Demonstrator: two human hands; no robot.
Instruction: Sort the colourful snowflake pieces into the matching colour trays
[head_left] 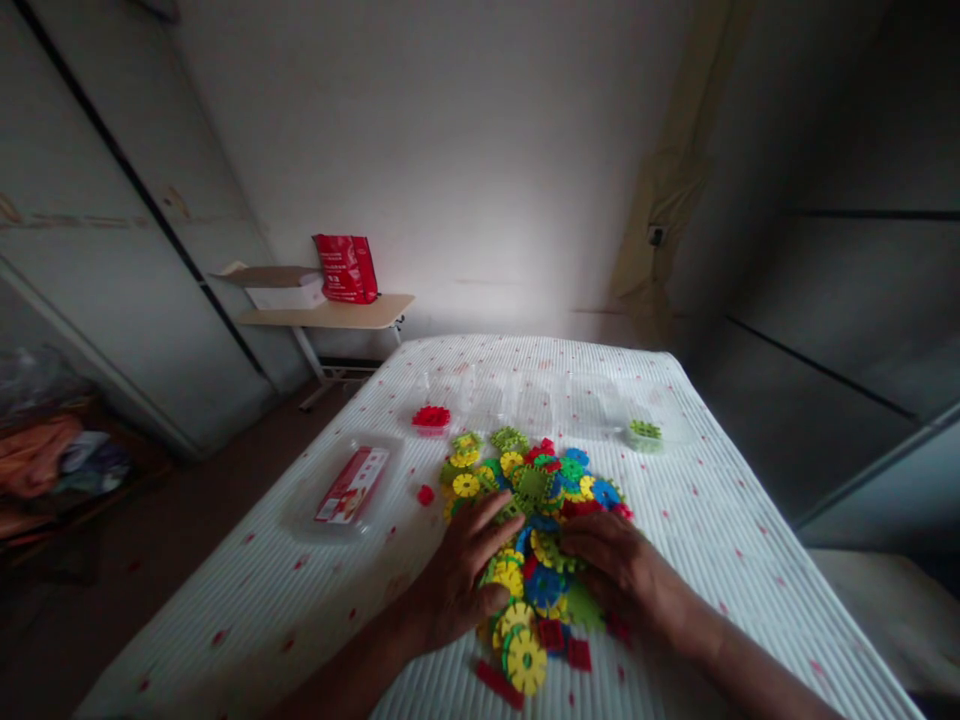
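A heap of plastic toy pieces (547, 584) lies in front of me, with notched discs and small blocks in yellow, green, blue and red. My left hand (469, 565) rests over its left side, fingers apart and thumb spread. Its fingertips are at a green piece (512, 510); no piece shows in a grip. On the right, my right hand (626, 565) has its fingers close together and curled over the edge of an olive-green notched disc (551, 551). Its thumb is hidden. A larger green notched piece (534, 485) lies between the hands.
Clear plastic containers stand behind the heap; one holds red pieces (431, 416), another green pieces (645, 430). A labelled clear box (352, 487) lies to the left, near a loose red piece (425, 495). A side table (337, 313) carries a red bag (346, 268) and a white box (285, 293).
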